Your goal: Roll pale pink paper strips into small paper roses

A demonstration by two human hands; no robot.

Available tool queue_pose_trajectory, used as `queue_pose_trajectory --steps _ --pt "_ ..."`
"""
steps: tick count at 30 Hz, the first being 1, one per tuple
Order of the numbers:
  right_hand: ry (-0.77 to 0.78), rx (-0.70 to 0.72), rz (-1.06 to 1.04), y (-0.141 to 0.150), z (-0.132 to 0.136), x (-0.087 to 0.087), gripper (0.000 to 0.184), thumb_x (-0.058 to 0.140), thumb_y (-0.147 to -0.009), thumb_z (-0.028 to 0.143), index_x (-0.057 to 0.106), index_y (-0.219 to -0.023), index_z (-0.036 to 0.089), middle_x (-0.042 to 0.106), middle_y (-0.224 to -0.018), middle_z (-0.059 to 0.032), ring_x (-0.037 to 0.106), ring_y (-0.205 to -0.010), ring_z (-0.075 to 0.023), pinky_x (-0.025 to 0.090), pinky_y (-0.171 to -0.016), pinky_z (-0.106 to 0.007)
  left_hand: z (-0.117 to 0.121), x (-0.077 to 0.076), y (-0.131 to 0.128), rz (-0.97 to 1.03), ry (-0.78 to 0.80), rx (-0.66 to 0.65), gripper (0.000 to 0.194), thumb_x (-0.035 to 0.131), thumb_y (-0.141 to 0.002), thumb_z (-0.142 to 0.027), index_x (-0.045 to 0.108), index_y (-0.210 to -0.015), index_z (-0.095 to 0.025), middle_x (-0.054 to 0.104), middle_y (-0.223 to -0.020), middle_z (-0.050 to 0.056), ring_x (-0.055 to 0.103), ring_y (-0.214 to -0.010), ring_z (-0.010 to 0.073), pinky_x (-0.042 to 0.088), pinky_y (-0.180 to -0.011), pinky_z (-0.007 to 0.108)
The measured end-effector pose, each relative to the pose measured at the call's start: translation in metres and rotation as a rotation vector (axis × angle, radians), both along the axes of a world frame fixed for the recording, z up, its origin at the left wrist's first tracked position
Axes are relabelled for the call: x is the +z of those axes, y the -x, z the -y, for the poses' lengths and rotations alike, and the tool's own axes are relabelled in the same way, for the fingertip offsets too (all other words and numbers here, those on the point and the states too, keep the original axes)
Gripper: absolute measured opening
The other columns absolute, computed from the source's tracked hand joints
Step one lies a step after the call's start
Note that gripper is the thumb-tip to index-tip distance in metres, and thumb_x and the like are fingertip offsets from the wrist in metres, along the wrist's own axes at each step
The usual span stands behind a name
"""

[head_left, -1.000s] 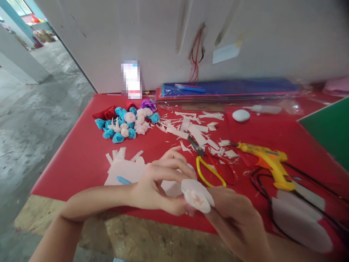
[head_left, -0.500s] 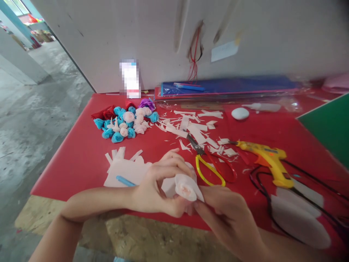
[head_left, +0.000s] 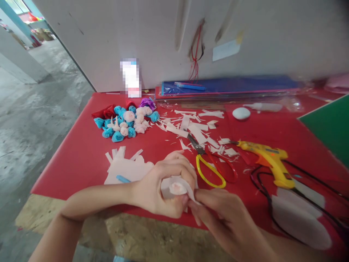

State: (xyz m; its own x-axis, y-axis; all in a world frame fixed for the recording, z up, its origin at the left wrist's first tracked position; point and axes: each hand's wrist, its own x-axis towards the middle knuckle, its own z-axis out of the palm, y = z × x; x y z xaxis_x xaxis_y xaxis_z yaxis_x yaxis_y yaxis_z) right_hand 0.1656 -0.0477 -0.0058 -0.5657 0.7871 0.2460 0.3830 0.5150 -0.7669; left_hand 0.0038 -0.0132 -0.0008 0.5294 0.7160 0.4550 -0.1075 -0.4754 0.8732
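Observation:
A pale pink paper rose (head_left: 177,187) with layered petals sits inside the curled fingers of my left hand (head_left: 160,187), near the table's front edge. My right hand (head_left: 223,213) pinches the loose edge of its outer petal between thumb and forefinger. Pale pink paper sheets (head_left: 127,169) lie left of my left hand, with a blue pen (head_left: 123,178) on top, partly hidden by that hand. Just beyond my hands rest scissors (head_left: 200,151) with one yellow and one red handle, blades partly open. My fingers hide the rose's base.
Finished paper flowers (head_left: 129,120) cluster at the back left. Paper scraps (head_left: 196,131) lie mid-table. A yellow glue gun (head_left: 268,158) with a black cord stands right, near cut paper pieces (head_left: 300,222). A white egg-shaped object (head_left: 241,113) and a lit phone (head_left: 131,78) are at the back.
My left fingers have curled more closely around the rose. Its outer petal, earlier flared over the front, now stands up around the centre, and my right hand draws its edge rightward.

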Motion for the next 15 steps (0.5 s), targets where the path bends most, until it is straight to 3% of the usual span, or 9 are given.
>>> queue_pose_trajectory --steps 8,15 --pt "0.169 0.094 -0.034 -0.003 -0.008 0.013 0.029 0.038 -0.088 0.018 0.05 -0.061 0.019 0.046 -0.045 0.0063 0.045 -0.039 -0.0053 0.034 -0.04 -0.014 -0.01 0.006 0.007 -0.137 -0.052 -0.166 0.015 0.047 -0.056 -0.004 0.044 -0.065 -0.016 0.053 -0.063 0.001 0.048 -0.061 0.0115 0.04 -0.072 0.032" --pt "0.34 0.083 -0.008 -0.002 -0.01 0.015 0.035 0.035 -0.089 0.029 0.049 -0.058 0.019 0.045 -0.044 0.0046 0.041 -0.038 -0.0069 0.036 -0.042 -0.018 -0.013 0.01 0.014 -0.261 -0.268 -0.132 0.014 0.055 -0.063 -0.009 0.046 -0.069 -0.017 0.058 -0.069 0.0 0.05 -0.069 0.0116 0.04 -0.083 0.034"
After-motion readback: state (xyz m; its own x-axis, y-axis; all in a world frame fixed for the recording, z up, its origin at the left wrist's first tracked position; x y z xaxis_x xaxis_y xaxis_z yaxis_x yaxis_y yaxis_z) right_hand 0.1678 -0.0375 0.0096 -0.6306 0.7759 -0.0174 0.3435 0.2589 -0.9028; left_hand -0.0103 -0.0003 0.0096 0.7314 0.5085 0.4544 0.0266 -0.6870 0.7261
